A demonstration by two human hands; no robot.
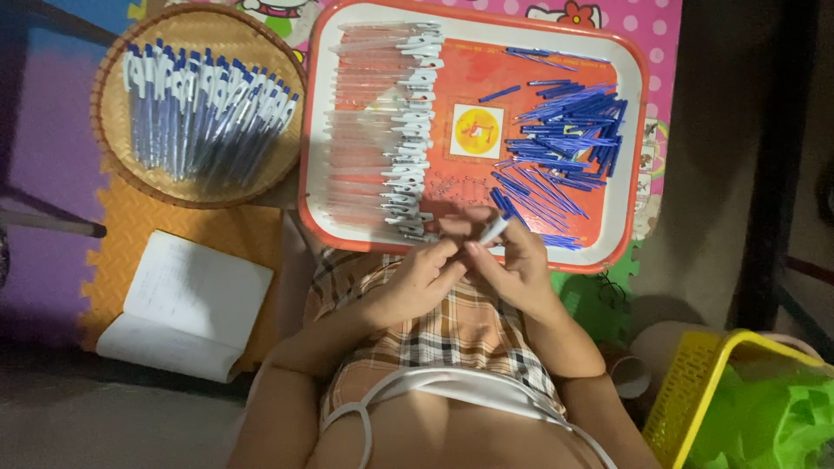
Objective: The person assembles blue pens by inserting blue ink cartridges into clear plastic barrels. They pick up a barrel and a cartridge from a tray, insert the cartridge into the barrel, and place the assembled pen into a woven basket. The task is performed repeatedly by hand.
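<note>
A red-rimmed tray (630, 217) is lying at twelve o'clock, carrying clear pen barrels (382, 130) and blue refills (560, 130) around a yellow-and-white square emblem (478, 130). A woven basket (113, 122) of finished pens (204, 113) is sitting at ten o'clock, an open notebook (187, 300) at eight. Both the left hand (417, 278) and right hand (517, 265) are pinching a pen (495, 229) at the tray's near edge, its long axis pointing toward one o'clock.

A round woven bamboo basket (113, 113) sat left of the orange rectangular plastic tray (630, 187), holding a pile of white-and-blue assembled pens (204, 108). In the tray, a row of clear pen barrels with white clips (382, 122) lay left, a heap of blue pen refills (565, 130) right. An open white paper notebook (187, 304) lay on the floor mat (43, 148) below the basket; a yellow plastic crate (686, 386) stood far right.
</note>
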